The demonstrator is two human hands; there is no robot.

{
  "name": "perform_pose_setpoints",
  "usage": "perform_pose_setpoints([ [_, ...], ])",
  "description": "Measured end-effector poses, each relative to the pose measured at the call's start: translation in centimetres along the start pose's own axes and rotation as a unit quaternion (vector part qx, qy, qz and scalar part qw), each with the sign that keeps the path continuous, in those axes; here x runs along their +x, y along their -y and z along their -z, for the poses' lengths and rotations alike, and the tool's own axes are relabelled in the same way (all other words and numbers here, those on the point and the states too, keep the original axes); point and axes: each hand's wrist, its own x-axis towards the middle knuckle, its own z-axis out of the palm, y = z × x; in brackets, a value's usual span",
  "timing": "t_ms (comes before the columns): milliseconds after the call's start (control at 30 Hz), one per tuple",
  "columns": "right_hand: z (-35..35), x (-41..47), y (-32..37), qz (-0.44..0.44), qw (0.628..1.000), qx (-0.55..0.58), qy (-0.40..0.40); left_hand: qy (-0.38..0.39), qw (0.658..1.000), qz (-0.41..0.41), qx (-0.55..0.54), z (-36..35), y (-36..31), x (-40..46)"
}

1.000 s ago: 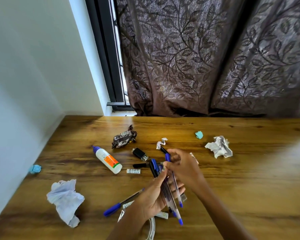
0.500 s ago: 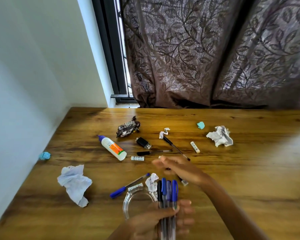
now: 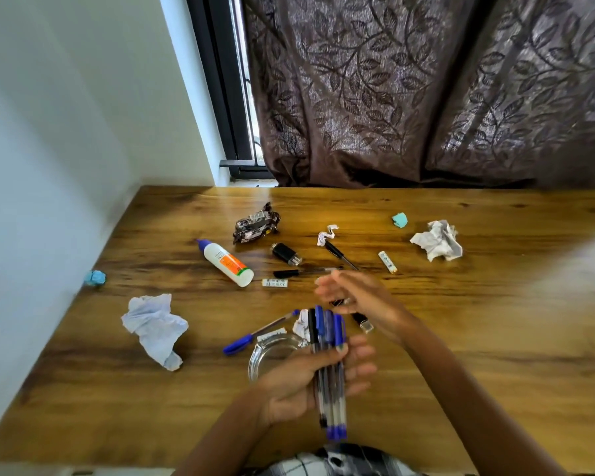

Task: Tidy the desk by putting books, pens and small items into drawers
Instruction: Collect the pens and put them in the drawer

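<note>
While the desk [image 3: 495, 355] holds scattered clutter, my left hand [image 3: 310, 376] grips a bundle of pens [image 3: 328, 365] to drawer them together, and my right hand [image 3: 354, 297] reaches, fingers loose, toward the black pen [image 3: 304, 272].

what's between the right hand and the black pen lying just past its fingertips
Nothing visible. The right hand hovers open over the desk, and the black pen lies just beyond its fingertips on bare wood. The left hand holds the pen bundle nearer the person, out of the way.
</note>
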Motion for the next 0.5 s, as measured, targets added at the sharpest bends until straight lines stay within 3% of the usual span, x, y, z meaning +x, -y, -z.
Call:
perform_pose_setpoints([
  [100, 2.0, 1.3, -1.0, -0.007, 0.986, -0.018, -0.168, -0.004, 0.999, -0.041, -0.035, 0.6, -0.8, 0.0],
  [200, 3.8, 2.9, -2.7, 0.001, 0.948, -0.174, -0.266, -0.014, 0.994, -0.071, -0.083, 1.3, -1.5, 0.1],
  [367, 4.0, 5.7, -5.0, -0.001, 0.881, -0.396, -0.257, -0.055, 0.987, -0.116, -0.102, 1.5, -2.3, 0.6],
  [500, 3.3, 6.7, -4.9, -0.008, 0.848, -0.462, -0.258, -0.079, 0.981, -0.130, -0.116, 1.7, -2.6, 1.0],
])
